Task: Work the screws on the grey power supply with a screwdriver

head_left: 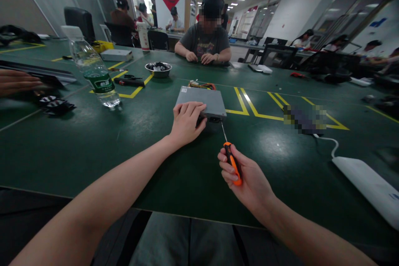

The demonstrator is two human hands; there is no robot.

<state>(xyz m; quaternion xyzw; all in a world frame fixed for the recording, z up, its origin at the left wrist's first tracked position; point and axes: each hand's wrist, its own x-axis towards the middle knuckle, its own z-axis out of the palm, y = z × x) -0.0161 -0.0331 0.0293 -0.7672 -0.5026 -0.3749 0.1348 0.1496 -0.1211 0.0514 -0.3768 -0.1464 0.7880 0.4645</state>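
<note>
A grey metal box (205,99), with a bundle of coloured wires (202,85) behind it, lies on the green table (149,133). My left hand (188,124) grips its near left part, fingers on the top and thumb at the front side. In my right hand (238,169) is a screwdriver (233,163) with an orange and black handle, my fingers closed round it. The shaft points up and away, its tip at the near right corner of the box. Whether the tip sits in a screw is too small to tell.
To the left stand a water bottle (101,79) and a metal bowl (158,69); another person's hand (18,82) is at the far left. A white power bank (368,183) with a cable lies right. A person (205,39) sits opposite.
</note>
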